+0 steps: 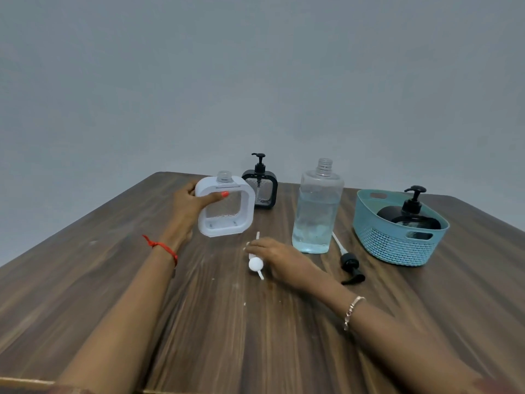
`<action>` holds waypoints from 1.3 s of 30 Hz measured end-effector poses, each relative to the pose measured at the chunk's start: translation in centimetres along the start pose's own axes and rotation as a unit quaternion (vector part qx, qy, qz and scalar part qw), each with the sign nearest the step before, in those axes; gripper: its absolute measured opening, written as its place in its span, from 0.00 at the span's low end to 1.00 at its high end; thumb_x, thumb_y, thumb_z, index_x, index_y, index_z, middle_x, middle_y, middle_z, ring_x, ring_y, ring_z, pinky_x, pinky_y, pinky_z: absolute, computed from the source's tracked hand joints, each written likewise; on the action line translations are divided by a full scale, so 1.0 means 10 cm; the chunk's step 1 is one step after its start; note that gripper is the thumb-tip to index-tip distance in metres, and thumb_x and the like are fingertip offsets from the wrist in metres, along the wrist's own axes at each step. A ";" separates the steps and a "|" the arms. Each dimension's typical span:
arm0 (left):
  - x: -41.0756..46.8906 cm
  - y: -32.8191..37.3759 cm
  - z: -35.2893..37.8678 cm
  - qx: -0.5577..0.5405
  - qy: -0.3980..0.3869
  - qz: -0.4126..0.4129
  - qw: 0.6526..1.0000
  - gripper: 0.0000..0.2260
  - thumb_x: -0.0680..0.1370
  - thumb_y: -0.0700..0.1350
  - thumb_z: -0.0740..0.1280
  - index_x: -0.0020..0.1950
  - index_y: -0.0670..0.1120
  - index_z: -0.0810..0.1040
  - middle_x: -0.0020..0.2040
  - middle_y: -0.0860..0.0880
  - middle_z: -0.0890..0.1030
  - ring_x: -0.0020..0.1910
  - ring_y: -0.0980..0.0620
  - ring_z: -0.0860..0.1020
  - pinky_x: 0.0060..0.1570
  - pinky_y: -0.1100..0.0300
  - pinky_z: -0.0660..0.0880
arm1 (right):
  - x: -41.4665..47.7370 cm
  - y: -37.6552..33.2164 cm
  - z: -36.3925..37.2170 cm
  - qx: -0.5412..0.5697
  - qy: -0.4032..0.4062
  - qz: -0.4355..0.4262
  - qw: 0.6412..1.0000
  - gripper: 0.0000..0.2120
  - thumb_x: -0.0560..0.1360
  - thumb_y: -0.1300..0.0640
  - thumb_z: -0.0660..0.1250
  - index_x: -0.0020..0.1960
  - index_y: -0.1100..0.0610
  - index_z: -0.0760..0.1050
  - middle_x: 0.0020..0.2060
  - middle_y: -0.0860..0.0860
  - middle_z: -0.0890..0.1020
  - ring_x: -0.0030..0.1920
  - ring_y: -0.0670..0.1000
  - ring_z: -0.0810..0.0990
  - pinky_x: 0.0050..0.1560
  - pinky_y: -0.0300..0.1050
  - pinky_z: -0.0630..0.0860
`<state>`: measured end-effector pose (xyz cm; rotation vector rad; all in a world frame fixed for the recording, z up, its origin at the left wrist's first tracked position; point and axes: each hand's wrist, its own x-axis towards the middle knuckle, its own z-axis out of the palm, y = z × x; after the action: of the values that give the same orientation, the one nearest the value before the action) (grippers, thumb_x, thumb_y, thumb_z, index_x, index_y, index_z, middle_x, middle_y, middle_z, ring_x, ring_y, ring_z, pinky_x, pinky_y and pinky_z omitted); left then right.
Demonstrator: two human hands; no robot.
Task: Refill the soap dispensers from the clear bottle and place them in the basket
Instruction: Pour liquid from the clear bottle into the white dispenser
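My left hand (191, 205) grips the left side of a white square dispenser (227, 207), which has no pump and an open neck and is tilted a little. My right hand (279, 261) rests on the white pump (256, 263) lying on the table, fingers around it. The clear bottle (316, 207), uncapped and over half full, stands to the right. A black-framed dispenser (260, 190) with its pump on stands behind. A teal basket (397, 243) at right holds a black dispenser (412, 216).
A loose black pump (350, 264) with its tube lies between the clear bottle and the basket. The wooden table (227, 322) reaches the plain grey wall at the back; its near edge shows at bottom left.
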<state>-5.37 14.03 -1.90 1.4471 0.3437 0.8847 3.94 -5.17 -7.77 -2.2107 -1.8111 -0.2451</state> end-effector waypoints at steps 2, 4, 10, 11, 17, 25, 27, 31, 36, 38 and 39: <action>0.05 -0.04 0.04 -0.005 -0.003 -0.005 1.000 0.14 0.67 0.38 0.76 0.46 0.50 0.76 0.44 0.51 0.80 0.40 0.53 0.79 0.32 0.65 0.77 | 0.00 0.05 -0.06 0.001 0.052 -0.003 0.999 0.31 0.66 0.76 0.59 0.67 0.58 0.70 0.66 0.54 0.74 0.67 0.53 0.71 0.62 0.51 0.73; 0.11 -0.08 0.08 -0.005 -0.004 -0.010 1.000 0.15 0.66 0.39 0.76 0.46 0.51 0.75 0.44 0.50 0.79 0.40 0.52 0.78 0.35 0.62 0.77 | 0.00 0.12 -0.19 0.021 0.188 -0.006 0.982 0.30 0.61 0.78 0.58 0.60 0.61 0.76 0.57 0.56 0.80 0.59 0.54 0.77 0.58 0.43 0.74; 0.27 -0.14 0.24 0.016 -0.004 -0.016 1.000 0.22 0.66 0.41 0.76 0.58 0.42 0.75 0.49 0.45 0.80 0.44 0.47 0.79 0.38 0.60 0.77 | 0.04 0.46 -0.76 0.151 0.553 0.148 0.806 0.20 0.64 0.66 0.66 0.54 0.56 0.68 0.51 0.48 0.70 0.51 0.46 0.69 0.52 0.42 0.71; 0.28 -0.14 0.27 0.019 -0.006 -0.014 1.000 0.22 0.66 0.41 0.76 0.58 0.42 0.75 0.49 0.45 0.80 0.45 0.46 0.79 0.39 0.59 0.77 | 0.04 0.55 -0.79 0.198 0.546 0.175 0.795 0.23 0.64 0.62 0.69 0.57 0.53 0.65 0.54 0.48 0.68 0.53 0.47 0.69 0.52 0.42 0.71; 0.32 -0.13 0.43 0.031 -0.028 -0.004 0.999 0.15 0.66 0.41 0.77 0.49 0.46 0.77 0.43 0.49 0.81 0.38 0.53 0.79 0.33 0.65 0.77 | 0.01 0.98 -0.73 0.502 0.339 0.235 0.760 0.35 0.53 0.46 0.81 0.58 0.46 0.73 0.57 0.55 0.80 0.58 0.59 0.79 0.60 0.61 0.75; 0.24 -0.12 0.61 0.022 -0.014 0.003 1.000 0.19 0.65 0.39 0.77 0.53 0.42 0.76 0.43 0.50 0.80 0.38 0.54 0.79 0.31 0.69 0.76 | 0.03 0.89 -0.72 0.398 0.344 0.259 0.810 0.30 0.53 0.48 0.82 0.52 0.44 0.74 0.48 0.45 0.83 0.49 0.46 0.82 0.51 0.51 0.81; 0.22 -0.14 0.64 0.016 -0.007 0.005 1.000 0.20 0.64 0.39 0.78 0.53 0.42 0.76 0.43 0.50 0.81 0.38 0.54 0.79 0.30 0.69 0.75 | 0.05 0.81 -0.71 0.357 0.367 0.254 0.820 0.28 0.56 0.49 0.81 0.52 0.46 0.73 0.47 0.43 0.82 0.48 0.43 0.81 0.47 0.41 0.80; 0.16 -0.12 0.66 0.029 0.009 0.021 0.999 0.21 0.63 0.40 0.79 0.52 0.44 0.76 0.43 0.51 0.80 0.39 0.54 0.79 0.31 0.69 0.75 | 0.11 0.69 -0.82 0.289 0.391 0.237 0.841 0.30 0.57 0.51 0.81 0.53 0.49 0.69 0.46 0.40 0.78 0.47 0.40 0.78 0.41 0.32 0.75; 0.06 -0.05 0.70 0.058 0.041 0.062 0.996 0.21 0.61 0.42 0.80 0.50 0.47 0.76 0.43 0.53 0.80 0.40 0.57 0.78 0.34 0.69 0.74 | 0.21 0.59 -1.11 0.160 0.365 0.204 0.894 0.35 0.58 0.49 0.81 0.57 0.53 0.67 0.46 0.47 0.77 0.46 0.48 0.76 0.43 0.37 0.73; 0.03 -0.03 0.73 0.076 0.060 0.077 0.992 0.22 0.61 0.43 0.80 0.50 0.47 0.76 0.44 0.52 0.80 0.41 0.56 0.78 0.36 0.69 0.73 | 0.22 0.55 -1.20 0.099 0.337 0.198 0.915 0.37 0.57 0.46 0.80 0.59 0.53 0.65 0.46 0.45 0.76 0.45 0.49 0.77 0.45 0.43 0.75; 0.03 -0.04 0.73 0.086 0.072 0.082 0.990 0.23 0.61 0.44 0.80 0.51 0.47 0.76 0.45 0.51 0.80 0.43 0.54 0.78 0.39 0.66 0.73 | 0.23 0.53 -1.22 0.070 0.319 0.203 0.923 0.37 0.58 0.45 0.79 0.60 0.52 0.65 0.46 0.44 0.75 0.44 0.49 0.77 0.45 0.45 0.75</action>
<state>-0.02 9.11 -1.10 1.5920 0.4211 1.1187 10.09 -7.86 3.98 -2.0157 -0.9746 -0.6342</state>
